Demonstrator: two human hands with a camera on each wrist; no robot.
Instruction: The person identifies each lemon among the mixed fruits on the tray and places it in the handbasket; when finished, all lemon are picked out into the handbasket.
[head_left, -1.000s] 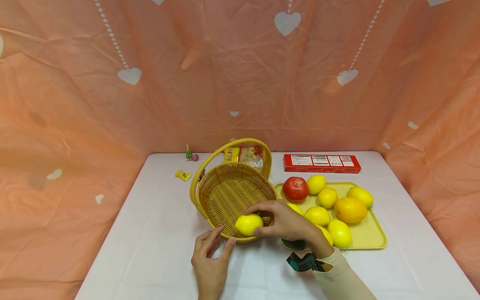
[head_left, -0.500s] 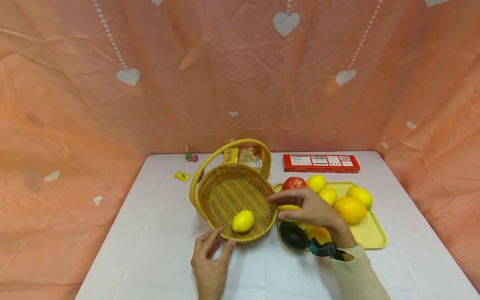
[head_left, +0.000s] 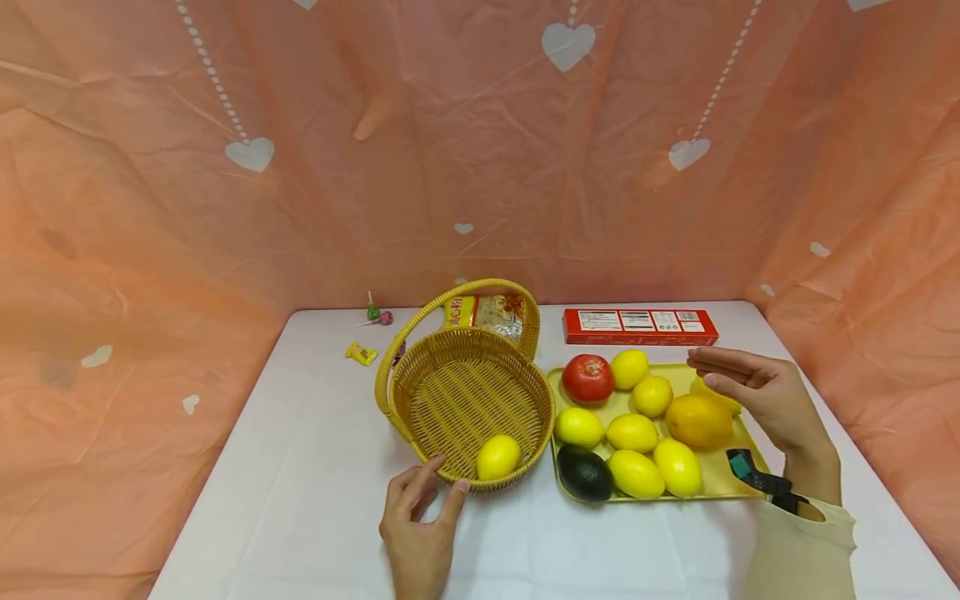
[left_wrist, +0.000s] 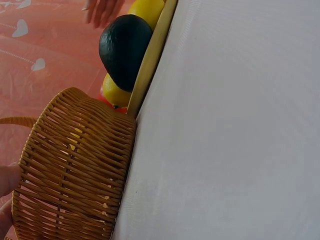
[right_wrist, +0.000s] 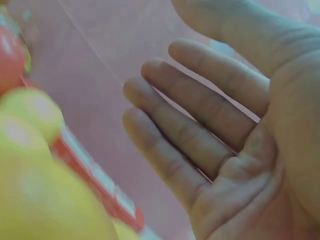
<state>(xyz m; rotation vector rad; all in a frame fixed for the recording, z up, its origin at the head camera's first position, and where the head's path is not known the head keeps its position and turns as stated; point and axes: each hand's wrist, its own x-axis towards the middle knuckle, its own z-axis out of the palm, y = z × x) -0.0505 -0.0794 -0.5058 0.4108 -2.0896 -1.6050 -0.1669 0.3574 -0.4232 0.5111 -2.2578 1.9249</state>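
Note:
One lemon (head_left: pixel 498 457) lies in the round wicker basket (head_left: pixel 420 417), near its front wall. At the basket's front left rim, the thumb and fingers of my left hand (head_left: pixel 420 521) hold the edge; in the left wrist view two fingertips (left_wrist: pixel 9 181) show at that rim. My right hand (head_left: pixel 776 400) hovers at the right side of the yellow tray (head_left: pixel 738 471), fingers extended and nothing in the palm. The tray bears several lemons (head_left: pixel 632 433), a larger orange-yellow fruit (head_left: pixel 699 420), a pomegranate (head_left: pixel 588 379) and a dark avocado (head_left: pixel 585 473). The hand partly covers a lemon at the tray's right.
Behind the basket, under its tall handle (head_left: pixel 435 312), lies a yellow food packet (head_left: pixel 487 315). A red box (head_left: pixel 640 327) is at the back right. Lollipops (head_left: pixel 378 315) and a yellow wrapped candy (head_left: pixel 362 353) lie back left. A pink curtain (head_left: pixel 465 167) surrounds the table.
My right hand has let go of the lemon inside the basket and moved right, across to the tray's far side. The lemon has rolled slightly. My left hand stays at the rim.

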